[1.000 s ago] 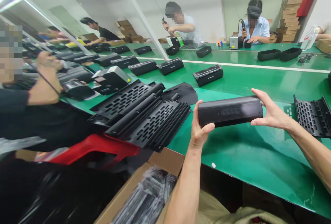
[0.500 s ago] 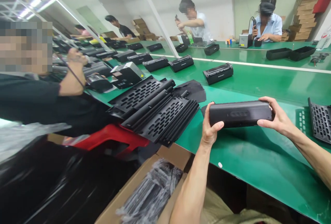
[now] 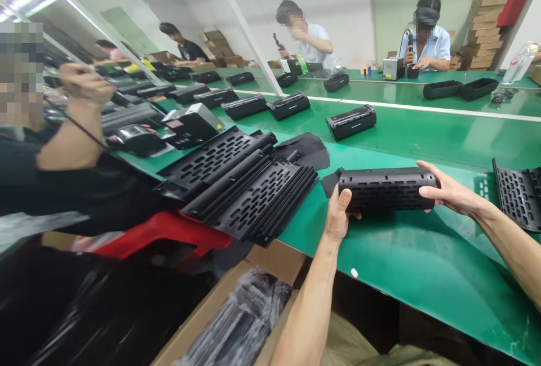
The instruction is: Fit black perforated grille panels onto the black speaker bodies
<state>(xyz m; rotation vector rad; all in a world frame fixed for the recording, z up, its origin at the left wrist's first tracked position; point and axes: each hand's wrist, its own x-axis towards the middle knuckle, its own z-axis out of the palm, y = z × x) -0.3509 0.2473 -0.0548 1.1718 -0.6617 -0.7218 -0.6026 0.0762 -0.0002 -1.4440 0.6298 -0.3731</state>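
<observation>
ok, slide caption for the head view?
Left hand and right hand grip a slotted black housing over the green bench, slotted panels piled nearby.

**Own outfit: bare hands, khaki cloth**

My left hand (image 3: 338, 214): bare, thumb blunt and rounded at the tip. My right hand (image 3: 450, 190): bare as well, thumb smooth in outline. Left forearm (image 3: 313, 293) uncovered, slim at the wrist, broader toward the elbow, cut off by the lower edge of view. Right forearm (image 3: 507, 236) uncovered too, lean, cut off at the right edge. Clothing: khaki garment (image 3: 349, 343), olive-tinged, matte, loosely creased, paler along some folds. Shirt or trousers, I cannot tell.
</observation>
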